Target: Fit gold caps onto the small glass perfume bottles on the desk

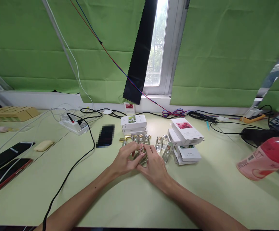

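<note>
1. where the pale green desk point(134, 199) spreads widest, both forearms reach in from the near edge and meet at its middle, below green blinds and a narrow window.
2. white boxes point(187, 131) are stacked just right of the hands, with a second stack point(133, 123) behind them; a pink bottle point(265, 158) lies on its side far right, and a phone point(105, 136) lies left of the stack.
3. left hand point(125, 158) and right hand point(155, 165) are closed together on one small glass vial point(141, 156), fingertips touching over it, so most of it is hidden.
4. that vial sits low over the desk, just in front of a row of like vials point(140, 139).
5. what shows of it is clear glass with a metallic cap or collar; whether it is full i cannot tell.
6. risk, as i judge it: the glass looks smooth and small, so a loose pinch could let it slip and roll.
7. more vials point(162, 145) stand near the right knuckles, some leaning; a sideways nudge of that hand could tip them like skittles.
8. a black cable point(76, 162) curves near the left forearm and could snag if the arm draws back.
</note>
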Demonstrator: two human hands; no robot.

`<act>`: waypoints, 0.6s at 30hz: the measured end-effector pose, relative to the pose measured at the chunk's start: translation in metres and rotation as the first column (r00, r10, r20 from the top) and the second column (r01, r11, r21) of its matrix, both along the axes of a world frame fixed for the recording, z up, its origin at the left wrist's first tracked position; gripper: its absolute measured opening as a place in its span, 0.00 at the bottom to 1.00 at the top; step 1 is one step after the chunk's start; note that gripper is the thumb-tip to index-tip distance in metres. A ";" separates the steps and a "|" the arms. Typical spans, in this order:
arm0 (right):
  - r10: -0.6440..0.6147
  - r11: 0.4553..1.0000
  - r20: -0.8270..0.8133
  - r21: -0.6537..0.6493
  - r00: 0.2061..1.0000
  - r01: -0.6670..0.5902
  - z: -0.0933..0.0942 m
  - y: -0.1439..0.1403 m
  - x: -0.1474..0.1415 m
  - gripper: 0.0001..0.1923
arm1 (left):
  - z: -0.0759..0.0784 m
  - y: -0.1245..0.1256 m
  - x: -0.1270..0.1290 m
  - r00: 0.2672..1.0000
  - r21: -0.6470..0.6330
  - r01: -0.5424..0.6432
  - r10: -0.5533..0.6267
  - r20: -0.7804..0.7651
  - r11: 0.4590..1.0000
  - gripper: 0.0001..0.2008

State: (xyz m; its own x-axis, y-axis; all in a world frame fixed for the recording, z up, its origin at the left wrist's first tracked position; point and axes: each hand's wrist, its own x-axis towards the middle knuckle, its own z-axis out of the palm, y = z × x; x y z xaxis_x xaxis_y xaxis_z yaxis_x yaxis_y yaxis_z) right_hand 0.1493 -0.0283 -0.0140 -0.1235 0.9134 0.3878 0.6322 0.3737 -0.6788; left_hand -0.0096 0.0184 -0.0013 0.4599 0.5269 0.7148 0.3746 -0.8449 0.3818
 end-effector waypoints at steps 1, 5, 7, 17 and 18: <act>0.001 1.000 0.000 -0.006 1.000 -0.001 0.001 0.000 0.000 0.24 | 0.001 0.000 0.000 1.000 -0.004 0.007 -0.007 0.000 1.000 0.07; 0.011 0.999 -0.002 -0.033 1.000 -0.011 0.003 0.000 0.000 0.25 | 0.003 -0.002 0.001 0.999 -0.018 0.036 -0.036 0.005 0.999 0.06; 0.014 0.999 0.000 -0.046 1.000 -0.014 0.003 0.000 0.001 0.25 | 0.004 -0.002 0.001 0.999 -0.016 0.048 -0.048 0.006 0.999 0.06; 0.030 0.997 -0.035 -0.071 0.999 -0.033 0.001 0.001 0.002 0.25 | 0.002 0.000 0.000 0.996 -0.012 0.088 -0.088 0.002 0.996 0.03; 0.033 0.997 -0.041 -0.075 0.999 -0.036 0.001 0.001 0.002 0.26 | 0.001 0.001 0.000 0.996 -0.010 0.091 -0.091 0.002 0.996 0.04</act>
State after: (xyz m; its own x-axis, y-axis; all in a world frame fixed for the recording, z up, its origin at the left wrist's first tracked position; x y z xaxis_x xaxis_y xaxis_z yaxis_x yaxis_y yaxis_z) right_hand 0.1517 -0.0269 -0.0132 -0.1412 0.9358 0.3229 0.5914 0.3413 -0.7305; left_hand -0.0095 0.0190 0.0001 0.5047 0.4899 0.7108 0.2956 -0.8717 0.3908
